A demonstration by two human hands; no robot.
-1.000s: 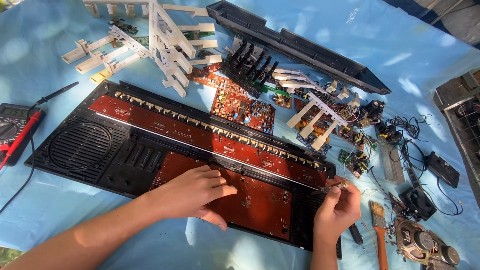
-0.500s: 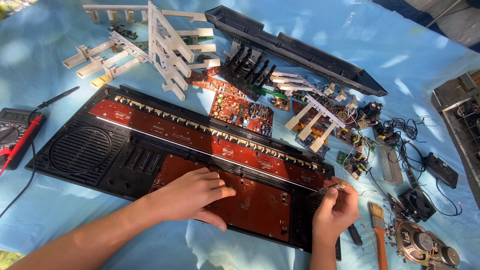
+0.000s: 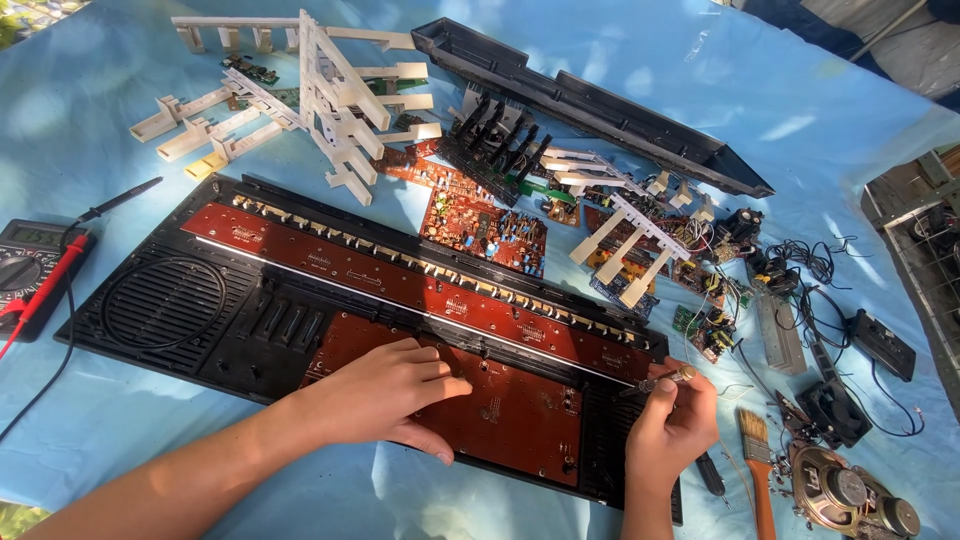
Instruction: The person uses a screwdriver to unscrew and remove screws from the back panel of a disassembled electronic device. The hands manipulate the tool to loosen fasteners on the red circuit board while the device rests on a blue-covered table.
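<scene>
Head view: a blue cloth (image 3: 120,420) covers the desk. On it lies a long black keyboard shell (image 3: 200,310), opened up, w/ a round speaker grille at its left end. Red-brown circuit boards (image 3: 500,400) sit inside the shell.

The left hand (image 3: 385,395) lies flat on the big red-brown board near the front edge. Its fingers (image 3: 440,365) are straight and close together, pressing down on the board; the thumb sticks out below. It holds nothing.

The right hand (image 3: 675,425) is at the right end of the shell. Its fingers are curled and pinch a thin tool (image 3: 665,380) w/ a shiny tip. The tip points left, at the right end of the long board strip. Can't tell if the tip touches it.

Just right of that hand lies a small brush (image 3: 757,460) w/ an orange handle, and next to it a round speaker (image 3: 840,490) w/ wires.

Behind the shell are white key strips (image 3: 330,100), a smaller orange board (image 3: 485,225), black keys (image 3: 500,135) and a long black cover piece (image 3: 600,105). Small parts and black wires (image 3: 810,265) lie in a pile on the right.

Far left sits a meter (image 3: 25,270) w/ a red probe (image 3: 45,290) and a black probe (image 3: 120,200).
</scene>
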